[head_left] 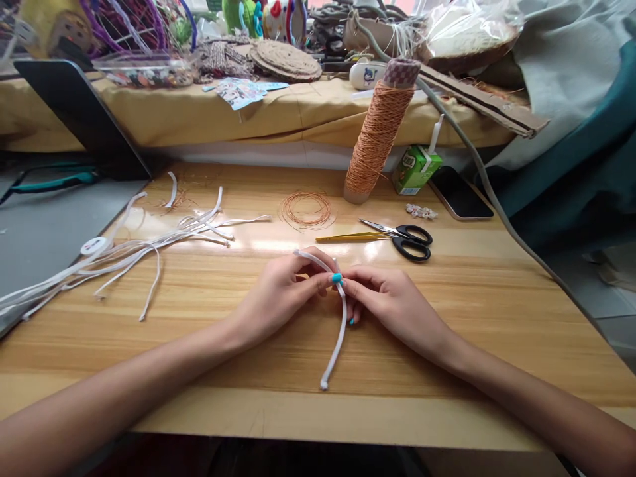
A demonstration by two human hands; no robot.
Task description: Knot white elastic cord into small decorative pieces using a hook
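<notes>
Above the front part of the wooden table, my left hand (293, 281) pinches a white cord (340, 334) between thumb and fingers. My right hand (385, 298) is closed on the same cord, its fingertips meeting those of the left. One end of the cord curves up over my left fingers; the other hangs down toward me and ends in a small knob. Fingers cover the middle of the cord, so what lies there is hidden. Behind my hands are yellow tweezers (348, 237), black-handled scissors (410, 242) and a loose coil of thin orange string (308, 210).
More white cords (134, 246) lie in a bundle on the left. At the back stand a large spool of orange string (380, 132) and a green drink carton (416, 169) beside a phone (461, 192). A dark tablet (84, 119) leans at the left; a grey cable (489, 179) runs down the right.
</notes>
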